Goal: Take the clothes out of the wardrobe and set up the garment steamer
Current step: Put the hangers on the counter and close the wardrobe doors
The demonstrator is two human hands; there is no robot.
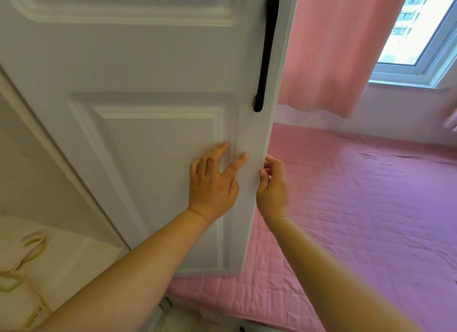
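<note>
Your left hand (212, 183) lies flat on the white wardrobe door (148, 84), fingers spread. Your right hand (272, 185) pinches the door's free edge, below the black handle (265, 54). The pink bed (358, 195) lies open beyond. The wardrobe's inside is hidden.

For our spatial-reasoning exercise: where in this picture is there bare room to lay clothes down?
The pink quilted bed cover lies bare between the wardrobe door and the window wall under the curtain. It is crowded at the door's edge, where both hands work.
</note>
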